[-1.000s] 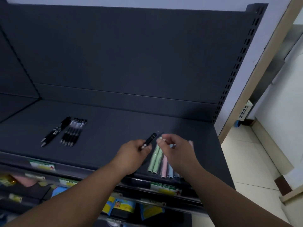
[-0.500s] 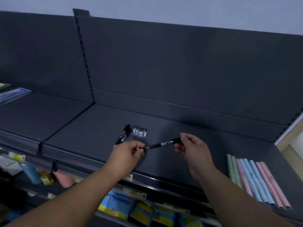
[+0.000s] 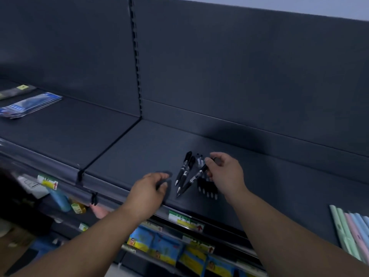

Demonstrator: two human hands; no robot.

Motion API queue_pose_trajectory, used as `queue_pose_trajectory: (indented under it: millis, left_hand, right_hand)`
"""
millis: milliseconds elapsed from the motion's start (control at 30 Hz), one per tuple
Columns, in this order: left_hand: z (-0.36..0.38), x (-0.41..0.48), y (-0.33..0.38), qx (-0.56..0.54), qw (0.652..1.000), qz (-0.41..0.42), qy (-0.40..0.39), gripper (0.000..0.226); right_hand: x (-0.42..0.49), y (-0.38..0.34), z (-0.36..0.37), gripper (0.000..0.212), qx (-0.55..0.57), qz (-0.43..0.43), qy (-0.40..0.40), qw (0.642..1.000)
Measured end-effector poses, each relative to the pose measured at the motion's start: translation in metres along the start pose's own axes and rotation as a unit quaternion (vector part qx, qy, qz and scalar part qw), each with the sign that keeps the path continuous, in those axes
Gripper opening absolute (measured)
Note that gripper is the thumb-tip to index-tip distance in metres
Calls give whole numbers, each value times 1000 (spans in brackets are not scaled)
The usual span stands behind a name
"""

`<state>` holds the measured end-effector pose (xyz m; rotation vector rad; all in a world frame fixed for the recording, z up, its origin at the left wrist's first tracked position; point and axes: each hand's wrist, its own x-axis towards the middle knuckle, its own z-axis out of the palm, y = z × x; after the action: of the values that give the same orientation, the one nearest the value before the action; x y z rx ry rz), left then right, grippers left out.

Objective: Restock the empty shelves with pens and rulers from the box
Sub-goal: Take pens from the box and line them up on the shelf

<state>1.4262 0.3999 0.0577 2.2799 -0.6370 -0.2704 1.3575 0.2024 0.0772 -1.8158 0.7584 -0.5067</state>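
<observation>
A dark shelf (image 3: 139, 152) runs across the view. My right hand (image 3: 225, 172) pinches the upper end of a black pen (image 3: 192, 179), which slants down to the left with its tip near the shelf front. Two more black pens (image 3: 184, 169) lie just left of it, and a row of several black pens (image 3: 206, 188) lies partly under my right hand. My left hand (image 3: 149, 188) hovers left of the pens over the shelf front, fingers loosely curled, holding nothing. Pastel green, pink and blue pens (image 3: 351, 228) lie at the far right of the shelf.
Blue packaged items (image 3: 30, 104) lie on the neighbouring shelf section at far left. A slotted upright (image 3: 136, 56) divides the back panels. Price labels (image 3: 185, 219) line the shelf front, and lower shelves hold blue and yellow packets (image 3: 165, 246).
My left hand has let go of the black pen and drawn back left. My right hand has carried the pen down beside the black pens. The view swung further left.
</observation>
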Motion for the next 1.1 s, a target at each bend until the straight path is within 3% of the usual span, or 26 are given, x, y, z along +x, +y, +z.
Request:
queue_pose_trajectory:
  millis: [133, 233, 367, 500, 733, 933, 1100]
  left_hand:
    - [5, 8, 6, 1, 998, 31, -62, 51]
    - [11, 16, 10, 29, 992, 48, -111, 65]
    - [16, 26, 10, 56, 989, 51, -126, 66]
    - [25, 29, 12, 89, 987, 102, -91, 63]
    - [25, 35, 25, 150, 964, 121, -184, 98]
    - [21, 45, 35, 163, 959, 113, -202, 106]
    - [17, 47, 33, 159, 954, 104, -231, 108]
  right_hand:
    - [28, -1, 19, 34, -128, -25, -56, 990]
    - [43, -3, 23, 35, -197, -55, -89, 975]
    - [52, 8, 13, 32, -267, -112, -113, 950]
    - [49, 22, -6, 35, -285, -166, -134, 935]
    - [44, 38, -28, 55, -352, -178, -206, 895]
    - [39, 44, -26, 57, -318, -192, -184, 910]
    - [34, 42, -34, 80, -273, -156, -222, 923]
